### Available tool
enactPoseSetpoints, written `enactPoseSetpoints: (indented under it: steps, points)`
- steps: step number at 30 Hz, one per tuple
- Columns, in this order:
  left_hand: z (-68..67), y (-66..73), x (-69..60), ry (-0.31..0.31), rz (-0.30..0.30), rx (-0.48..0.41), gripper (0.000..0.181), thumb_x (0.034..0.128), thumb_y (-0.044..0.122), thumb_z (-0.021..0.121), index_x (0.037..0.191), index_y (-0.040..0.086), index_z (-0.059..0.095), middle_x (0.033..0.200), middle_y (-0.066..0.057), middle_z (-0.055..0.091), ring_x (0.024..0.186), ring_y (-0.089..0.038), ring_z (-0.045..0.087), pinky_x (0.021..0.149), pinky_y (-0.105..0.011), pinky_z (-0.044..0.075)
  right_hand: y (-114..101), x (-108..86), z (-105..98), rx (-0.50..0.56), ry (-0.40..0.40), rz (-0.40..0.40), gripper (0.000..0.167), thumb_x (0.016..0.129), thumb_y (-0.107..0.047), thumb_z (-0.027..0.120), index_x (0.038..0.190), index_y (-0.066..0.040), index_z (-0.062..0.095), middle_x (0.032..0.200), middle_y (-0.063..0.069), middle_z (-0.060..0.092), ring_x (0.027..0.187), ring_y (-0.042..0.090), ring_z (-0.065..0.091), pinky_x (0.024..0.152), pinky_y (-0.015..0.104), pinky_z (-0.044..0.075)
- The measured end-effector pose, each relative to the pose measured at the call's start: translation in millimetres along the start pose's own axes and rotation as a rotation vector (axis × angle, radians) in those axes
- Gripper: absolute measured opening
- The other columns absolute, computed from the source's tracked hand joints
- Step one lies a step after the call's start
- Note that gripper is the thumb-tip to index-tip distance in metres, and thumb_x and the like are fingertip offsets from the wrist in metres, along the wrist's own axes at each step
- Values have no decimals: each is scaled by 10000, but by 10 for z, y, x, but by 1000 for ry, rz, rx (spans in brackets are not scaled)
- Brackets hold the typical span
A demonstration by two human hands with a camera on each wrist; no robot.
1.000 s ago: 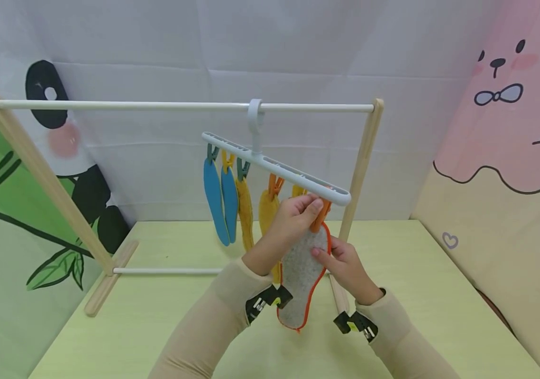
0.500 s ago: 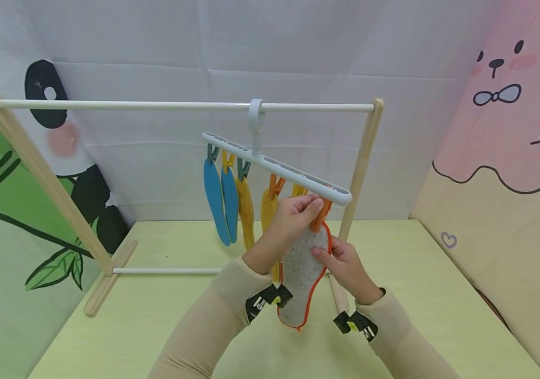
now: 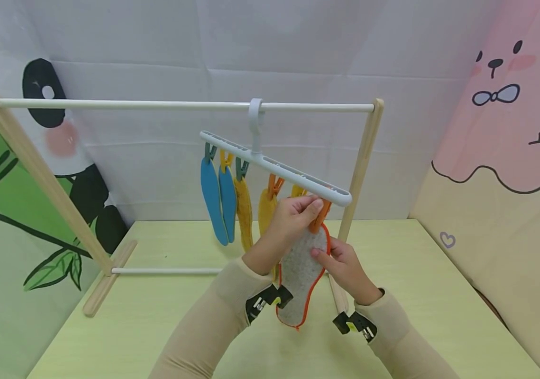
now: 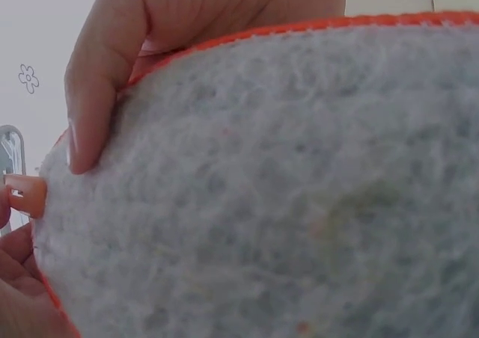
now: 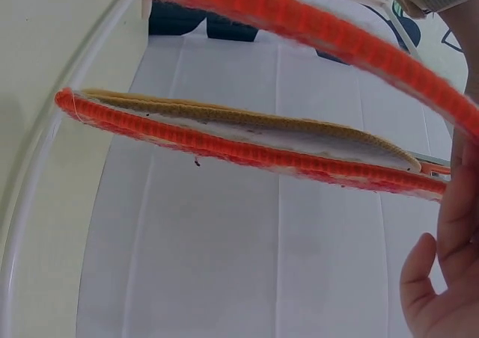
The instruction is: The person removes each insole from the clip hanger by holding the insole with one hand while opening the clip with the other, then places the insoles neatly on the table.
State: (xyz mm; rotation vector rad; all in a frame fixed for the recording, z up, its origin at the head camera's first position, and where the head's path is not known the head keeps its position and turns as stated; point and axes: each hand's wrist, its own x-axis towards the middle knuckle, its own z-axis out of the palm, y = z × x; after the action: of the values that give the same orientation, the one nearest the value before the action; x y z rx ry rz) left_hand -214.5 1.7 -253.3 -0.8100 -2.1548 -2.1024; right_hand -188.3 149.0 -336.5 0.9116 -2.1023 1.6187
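A grey felt insole (image 3: 300,284) with orange-red edging hangs at the right end of the pale clip hanger (image 3: 293,173). My left hand (image 3: 288,223) pinches the orange clothespin (image 3: 320,219) at the insole's top. Lower down, my right hand (image 3: 347,268) holds the insole's right edge, thumb on its front face. In the left wrist view that thumb presses on the felt, close to the clothespin (image 4: 28,196). The right wrist view shows another orange-edged insole (image 5: 262,155) beside a yellow one (image 5: 299,125). Whether the clothespin's tips fully grip the felt is hidden.
The hanger hooks over the white top rod (image 3: 132,105) of a wooden rack (image 3: 37,168). Blue insoles (image 3: 212,202) and yellow insoles (image 3: 244,213) hang from clothespins on its left and middle. Below lies the pale table (image 3: 165,326); a printed cloth (image 3: 156,173) stands behind.
Both hands keep their holds on the clothespin and insole. The hanger's left end and its hanging insoles have swung very slightly left; the camera view has also shifted a little.
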Motion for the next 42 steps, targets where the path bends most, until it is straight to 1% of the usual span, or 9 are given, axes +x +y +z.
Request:
enactPoseSetpoints:
  steps: [7, 15, 20, 22, 25, 28, 32, 38, 42]
  points:
    - [4, 17, -6, 11, 20, -15, 247, 966, 8, 530, 1124, -162, 612, 1057, -275, 640, 830, -148, 526, 733, -226, 456, -16, 4, -4, -1, -14, -8, 298, 971, -92, 554, 1029, 200, 560, 887, 306, 622, 783, 40, 626, 680, 237, 532]
    - [2, 37, -21, 18, 17, -21, 247, 964, 4, 531, 1129, -162, 611, 1052, -269, 646, 822, -138, 525, 726, -225, 461, -30, 4, 0, 4, -13, -34, 313, 971, -101, 558, 1014, 209, 560, 870, 323, 615, 774, 35, 625, 668, 234, 531]
    - [-21, 47, -33, 25, 39, -33, 222, 959, 0, 539, 1069, -168, 634, 778, -118, 614, 707, -126, 477, 623, -221, 403, -10, 24, 5, 5, -26, -37, 291, 969, -77, 552, 1038, 206, 562, 898, 327, 615, 796, 40, 626, 685, 244, 533]
    - [-31, 51, -37, 28, 46, -29, 219, 960, 5, 540, 1046, -171, 636, 720, -48, 558, 681, -126, 466, 605, -228, 387, -9, 28, 4, 8, -32, -28, 283, 969, -67, 545, 1043, 206, 560, 906, 329, 615, 799, 43, 627, 688, 248, 534]
    - [-32, 53, -44, 30, 43, -25, 218, 961, 16, 543, 1025, -167, 643, 698, -23, 536, 677, -127, 463, 607, -231, 380, -8, 22, 2, 9, -34, -19, 292, 972, -77, 544, 1035, 208, 561, 902, 332, 616, 792, 45, 628, 682, 251, 536]
    - [-25, 47, -49, 36, 42, -8, 218, 960, 21, 548, 1022, -161, 649, 720, -57, 563, 689, -133, 465, 608, -233, 375, -2, 5, 1, 4, -33, -15, 306, 976, -96, 546, 1029, 205, 563, 895, 332, 618, 786, 44, 630, 676, 251, 537]
    - [-16, 27, -57, 39, 42, 0, 221, 958, 16, 548, 1064, -152, 647, 849, -138, 649, 731, -128, 481, 619, -227, 388, 3, -15, 4, 5, -35, -19, 314, 979, -111, 549, 1027, 199, 568, 889, 322, 622, 785, 47, 632, 676, 255, 538]
    - [-17, 19, -64, 40, 27, -18, 224, 961, 20, 545, 1075, -142, 649, 835, -130, 633, 738, -140, 485, 637, -231, 395, 3, -22, 1, 5, -37, -28, 325, 980, -119, 550, 1039, 200, 563, 892, 326, 620, 789, 48, 634, 676, 258, 539]
    - [-7, 40, -64, 42, 19, -3, 241, 966, 26, 539, 1115, -138, 634, 1010, -212, 671, 804, -142, 515, 683, -215, 431, -6, -25, -4, 10, -39, -18, 336, 981, -117, 548, 1057, 210, 549, 908, 342, 616, 796, 48, 636, 680, 258, 540]
